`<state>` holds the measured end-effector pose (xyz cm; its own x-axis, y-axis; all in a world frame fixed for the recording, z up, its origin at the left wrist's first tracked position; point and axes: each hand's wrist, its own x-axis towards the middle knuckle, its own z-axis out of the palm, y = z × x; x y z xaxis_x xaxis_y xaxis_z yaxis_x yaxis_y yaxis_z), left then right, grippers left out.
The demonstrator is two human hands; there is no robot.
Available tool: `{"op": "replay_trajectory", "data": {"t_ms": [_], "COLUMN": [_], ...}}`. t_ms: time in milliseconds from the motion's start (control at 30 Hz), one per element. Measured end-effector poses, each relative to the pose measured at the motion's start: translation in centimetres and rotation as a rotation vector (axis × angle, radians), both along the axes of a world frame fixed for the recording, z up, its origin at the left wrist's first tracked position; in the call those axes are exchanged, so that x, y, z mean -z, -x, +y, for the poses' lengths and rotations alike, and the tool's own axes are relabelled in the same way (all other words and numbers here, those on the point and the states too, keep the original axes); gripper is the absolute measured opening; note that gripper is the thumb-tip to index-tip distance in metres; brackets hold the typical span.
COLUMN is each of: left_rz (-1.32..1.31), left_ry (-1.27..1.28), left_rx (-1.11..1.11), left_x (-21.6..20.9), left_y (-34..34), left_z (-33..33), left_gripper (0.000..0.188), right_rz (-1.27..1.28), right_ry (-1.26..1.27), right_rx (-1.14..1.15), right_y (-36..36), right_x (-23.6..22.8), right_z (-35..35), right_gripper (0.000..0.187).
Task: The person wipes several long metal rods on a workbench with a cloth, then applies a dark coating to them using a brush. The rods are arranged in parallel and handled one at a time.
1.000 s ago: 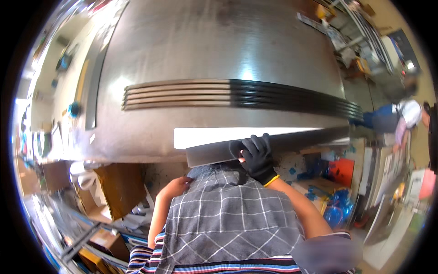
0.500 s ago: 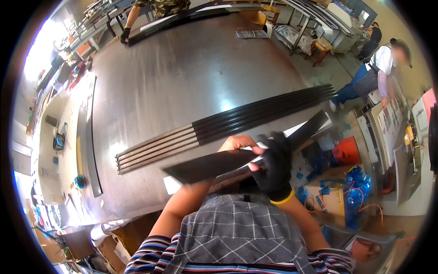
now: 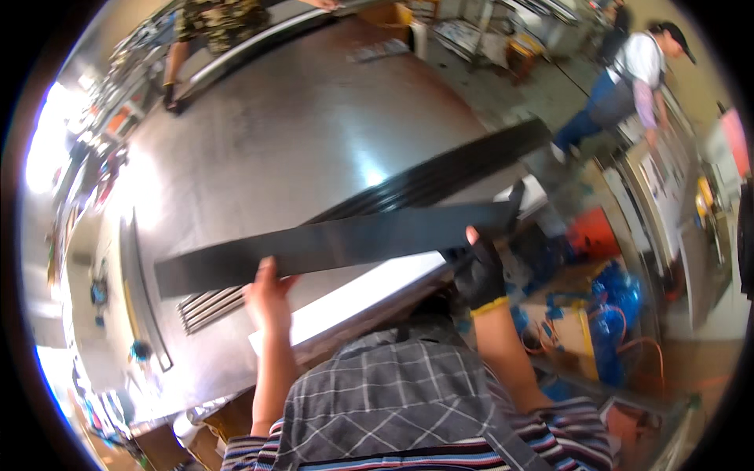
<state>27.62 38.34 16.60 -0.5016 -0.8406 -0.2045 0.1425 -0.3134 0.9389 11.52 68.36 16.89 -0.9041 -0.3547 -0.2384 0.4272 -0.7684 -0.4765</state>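
A long flat black strip (image 3: 338, 242) stretches across in front of me, raised over the table. My left hand (image 3: 269, 297) is bare and grips its lower edge near the left end, thumb on the near face. Toward the other end my right hand (image 3: 481, 275), in a black glove with a yellow cuff, holds the same strip; most of its fingers are hidden behind. Beyond the strip lies a row of long dark bars (image 3: 448, 169) side by side, their silvery left ends (image 3: 210, 308) showing below it. A white strip (image 3: 357, 302) runs along the near table edge.
The big metal table (image 3: 259, 149) carries a thin dark strip (image 3: 148, 298) at the left. A person in camouflage (image 3: 220, 23) handles a long piece at the far edge. Another person (image 3: 628, 78) stands at the right. A red bin (image 3: 593, 234) and blue plastic (image 3: 616, 290) are at right.
My hands have moved apart, the left one going left, and the black strip now lies stretched broadside between them. The view has shifted; the bars are now partly covered by the strip.
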Motion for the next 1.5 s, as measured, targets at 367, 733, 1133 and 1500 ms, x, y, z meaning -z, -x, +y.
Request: {"op": "replay_trajectory", "data": {"t_ms": [367, 733, 1133, 1500], "left_rz": [-0.163, -0.237, -0.049, -0.024], "left_ry": [-0.064, 0.01, 0.053, 0.105], "left_rx": [-0.014, -0.044, -0.085, -0.111], "left_x": [7.7, 6.9, 4.8, 5.1], "left_y": [-2.1, 7.7, 18.3, 20.9], "left_z": [-7.7, -3.4, 0.8, 1.5], "left_gripper": [0.011, 0.015, 0.021, 0.022], "right_rz": [-0.099, -0.089, 0.271, 0.653], "right_ry": [-0.723, -0.742, -1.225, -2.001], "right_rx": [0.241, 0.28, -0.118, -0.277], "right_y": [18.1, 29.1, 48.9, 54.7], "right_x": [3.8, 5.3, 5.5, 7.9], "right_z": [12.9, 19.5, 22.8, 19.9], "right_gripper": [0.008, 0.008, 0.015, 0.031]}}
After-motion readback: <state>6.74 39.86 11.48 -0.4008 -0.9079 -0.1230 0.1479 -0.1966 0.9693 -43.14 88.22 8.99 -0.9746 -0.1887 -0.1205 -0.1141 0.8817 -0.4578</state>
